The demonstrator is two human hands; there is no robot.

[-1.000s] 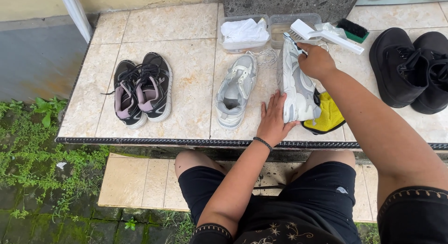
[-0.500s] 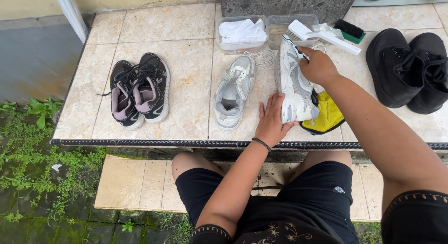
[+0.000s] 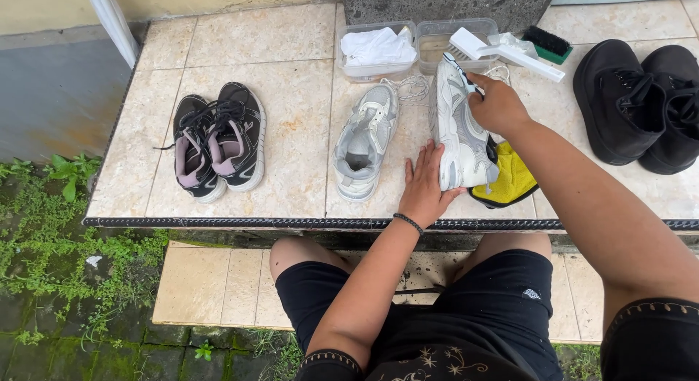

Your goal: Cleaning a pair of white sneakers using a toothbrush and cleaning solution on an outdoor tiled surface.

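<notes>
Head view. Surface: beige tiled ledge (image 3: 291, 53) with dark patterned edge, spanning the upper frame; wet concrete and green weeds at left. Centre right — white-and-grey sneaker (image 3: 460, 130), tipped on its side upon a yellow cloth (image 3: 513, 178). Left hand (image 3: 424, 188) lay flat, fingers spread, against its heel; right hand (image 3: 496, 104) closed over its upper. Its mate (image 3: 365, 140) sat upright just left. Upper centre — two clear plastic tubs (image 3: 419, 38), white brush (image 3: 502, 52). Black sneaker pairs at left (image 3: 218, 140) and far right (image 3: 641, 104).

Two clear plastic tubs (image 3: 375, 52) (image 3: 437, 33) side by side at the counter's (image 3: 291, 155) far edge, rectangular, the left filled with white cloth. No labels, signs or screens visible.
</notes>
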